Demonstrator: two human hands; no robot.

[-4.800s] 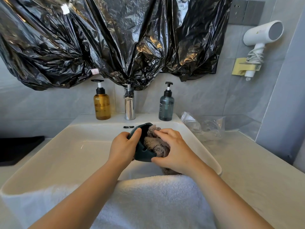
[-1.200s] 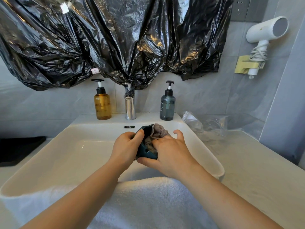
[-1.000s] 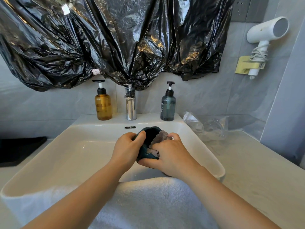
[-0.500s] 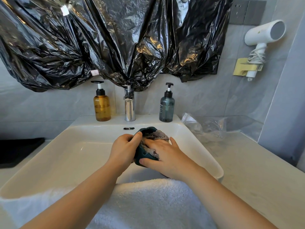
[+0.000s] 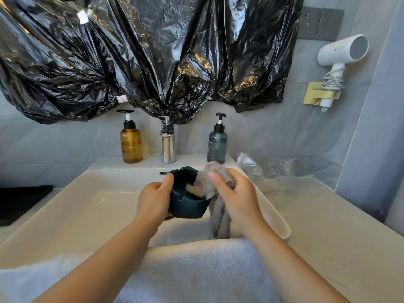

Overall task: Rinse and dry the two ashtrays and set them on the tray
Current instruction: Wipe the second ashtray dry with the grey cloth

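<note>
We found the left hand gripping the dark ashtray over the sink; the right hand clutched a grey cloth in it.

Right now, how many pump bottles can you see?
2. The amber bottle stands left of the tap; the grey-blue bottle stands right of it. None seems hidden.

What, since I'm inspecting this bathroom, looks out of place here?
Crumpled black plastic sheeting hangs across the wall above the sink, its lower edge bunched over the top of the tap. Nothing looks spilled or broken.
</note>
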